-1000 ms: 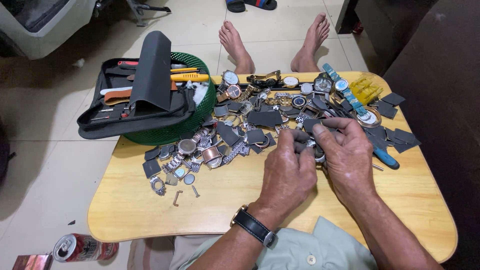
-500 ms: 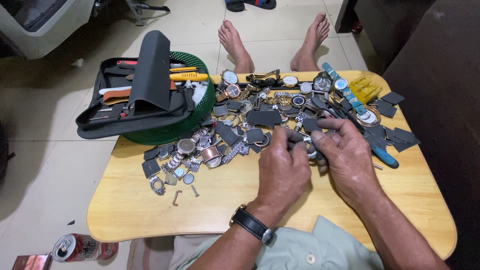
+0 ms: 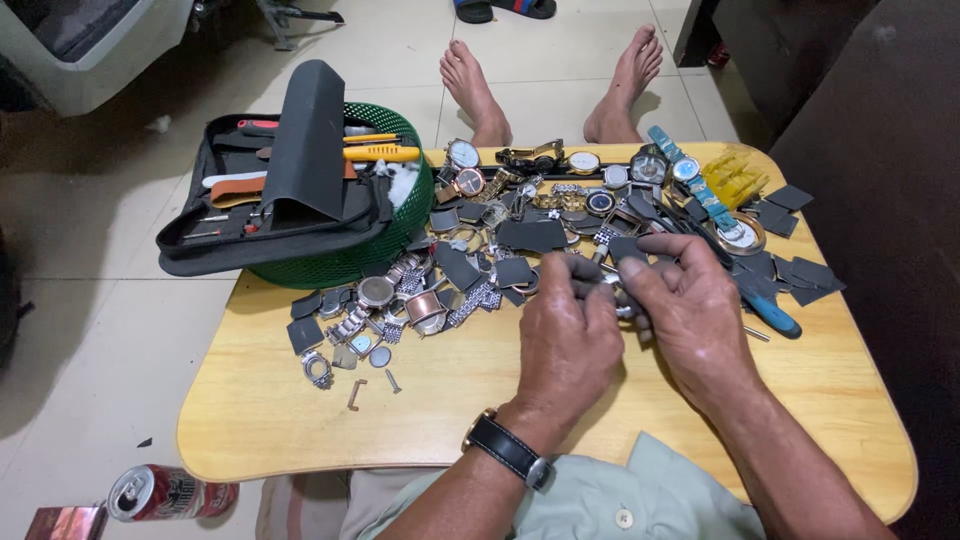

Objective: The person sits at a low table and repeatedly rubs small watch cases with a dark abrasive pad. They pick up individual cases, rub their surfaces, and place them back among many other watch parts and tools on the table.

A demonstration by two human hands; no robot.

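My left hand [image 3: 565,340], with a black wristwatch on its wrist, and my right hand [image 3: 690,315] meet above the middle of a low wooden table [image 3: 300,420]. Both pinch a small silver watch piece [image 3: 620,297] between their fingertips; most of it is hidden by the fingers. Just beyond the hands lies a heap of watches, metal bracelets and dark square pads [image 3: 530,235]. A blue-handled tool [image 3: 770,315] lies right of my right hand.
A green basket [image 3: 350,262] at the table's far left carries an open black tool case [image 3: 270,215] with screwdrivers. A blue-strapped watch [image 3: 690,175] lies at the far edge. Bare feet [image 3: 470,85] rest beyond the table. A drink can [image 3: 165,492] lies on the floor.
Both hands stay almost in place over the pile's near edge. The fingers shift slightly around the small silver piece, and the left hand edges a little leftward.
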